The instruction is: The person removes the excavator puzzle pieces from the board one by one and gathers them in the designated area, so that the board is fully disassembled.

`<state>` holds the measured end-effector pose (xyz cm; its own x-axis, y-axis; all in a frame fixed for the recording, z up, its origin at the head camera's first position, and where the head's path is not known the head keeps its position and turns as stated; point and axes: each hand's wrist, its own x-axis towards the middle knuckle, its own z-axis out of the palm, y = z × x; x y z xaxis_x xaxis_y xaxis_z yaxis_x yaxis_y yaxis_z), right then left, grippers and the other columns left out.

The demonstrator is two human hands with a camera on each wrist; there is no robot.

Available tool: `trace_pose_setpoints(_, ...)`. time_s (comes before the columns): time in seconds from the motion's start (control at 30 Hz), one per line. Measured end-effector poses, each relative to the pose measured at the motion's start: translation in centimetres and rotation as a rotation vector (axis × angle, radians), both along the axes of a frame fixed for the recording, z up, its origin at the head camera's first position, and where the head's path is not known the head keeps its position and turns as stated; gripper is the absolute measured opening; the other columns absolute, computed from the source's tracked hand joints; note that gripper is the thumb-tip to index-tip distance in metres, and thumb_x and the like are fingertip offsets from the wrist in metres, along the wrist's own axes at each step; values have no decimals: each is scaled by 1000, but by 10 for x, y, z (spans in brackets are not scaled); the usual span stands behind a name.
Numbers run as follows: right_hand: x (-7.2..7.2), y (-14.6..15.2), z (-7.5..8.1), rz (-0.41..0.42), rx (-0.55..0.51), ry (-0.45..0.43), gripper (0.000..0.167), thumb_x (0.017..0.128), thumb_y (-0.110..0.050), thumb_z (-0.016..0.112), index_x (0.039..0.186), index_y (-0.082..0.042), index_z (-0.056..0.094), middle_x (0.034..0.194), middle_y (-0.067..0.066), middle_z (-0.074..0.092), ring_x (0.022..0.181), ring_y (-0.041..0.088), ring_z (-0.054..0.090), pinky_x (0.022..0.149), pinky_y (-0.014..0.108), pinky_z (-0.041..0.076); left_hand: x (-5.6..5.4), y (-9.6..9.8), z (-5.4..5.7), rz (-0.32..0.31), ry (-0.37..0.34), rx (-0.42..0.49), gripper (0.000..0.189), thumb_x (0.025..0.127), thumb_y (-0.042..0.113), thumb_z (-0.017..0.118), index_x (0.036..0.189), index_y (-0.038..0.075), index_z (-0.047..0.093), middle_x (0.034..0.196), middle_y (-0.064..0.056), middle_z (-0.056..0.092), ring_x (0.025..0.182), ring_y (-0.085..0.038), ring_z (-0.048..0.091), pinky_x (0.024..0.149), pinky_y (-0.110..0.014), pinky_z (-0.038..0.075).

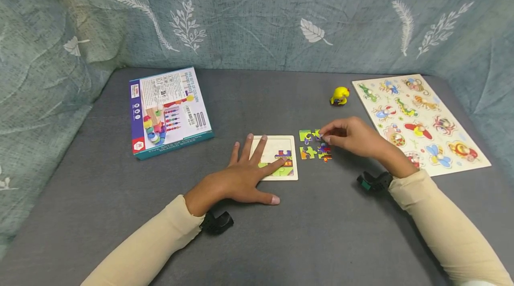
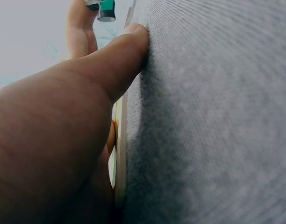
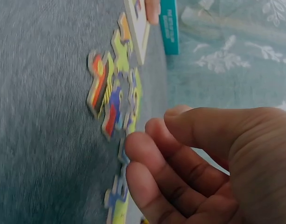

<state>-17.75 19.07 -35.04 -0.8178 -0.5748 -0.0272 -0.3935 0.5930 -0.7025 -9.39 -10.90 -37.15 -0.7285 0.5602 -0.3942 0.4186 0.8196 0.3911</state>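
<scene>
My left hand [image 1: 242,183] lies spread over a small square wooden puzzle board [image 1: 295,167], its index finger across the part-filled picture and its thumb out beside the board. Several fitted pieces [image 1: 284,172] with green and purple print show beneath that finger. To the right lie loose jigsaw pieces, among them a green one [image 1: 304,135], an orange-and-green one [image 1: 308,153] and a red-and-purple one [image 1: 325,153]. My right hand [image 1: 351,136] hovers with bent fingers at the upper right piece [image 1: 317,134], fingertips right at its edge; nothing shows between thumb and fingers in the right wrist view.
A boxed bead set [image 1: 172,112] lies at the back left. A yellow toy duck [image 1: 340,95] stands behind the right hand. At the right is a large board with printed insects [image 1: 421,121]. A leaf-patterned curtain [image 1: 257,18] hangs along the grey table's far edge.
</scene>
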Motion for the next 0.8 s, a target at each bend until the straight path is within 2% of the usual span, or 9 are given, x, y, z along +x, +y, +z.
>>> trace_pose_setpoints(0.13, 1, -9, 3, 28, 31, 76, 15, 92, -6, 67, 105, -2, 73, 96, 5, 72, 81, 13, 63, 70, 28, 49, -1, 0, 1, 4, 8, -6, 93, 79, 76, 57, 155, 41, 16, 156, -8, -31, 134, -34, -39, 105, -59, -19)
trace_pose_setpoints(0.23, 1, -15, 4, 51, 22, 95, 15, 93, -6, 66, 105, -2, 73, 96, 5, 72, 80, 13, 64, 69, 30, 49, -2, 0, 1, 7, 4, -17, 93, 79, 77, 56, 155, 43, 14, 155, -7, -32, 134, -33, -39, 105, -58, -20)
trace_pose_setpoints(0.4, -1, -26, 2, 64, 7, 69, 15, 93, -4, 65, 104, -2, 74, 94, 5, 72, 73, 12, 61, 64, 30, 48, -2, 2, 0, 8, -6, -16, 94, 79, 77, 56, 155, 44, 12, 155, -7, -32, 133, -32, -39, 105, -58, -20)
trace_pose_setpoints(0.57, 0, -39, 2, 115, -6, 33, 15, 94, -7, 64, 105, -3, 74, 93, 4, 72, 71, 12, 61, 63, 30, 48, -1, 4, 1, 19, -6, -6, 93, 80, 75, 57, 155, 42, 14, 156, -8, -30, 134, -33, -38, 105, -58, -20)
trace_pose_setpoints(0.8, 1, -53, 1, 147, -22, 16, 15, 94, -6, 64, 105, -3, 74, 96, 5, 72, 75, 11, 62, 65, 30, 49, 0, 10, 2, 53, 35, 35, 78, 89, 64, 55, 155, 38, 22, 158, -15, -21, 138, -35, -31, 104, -58, -21)
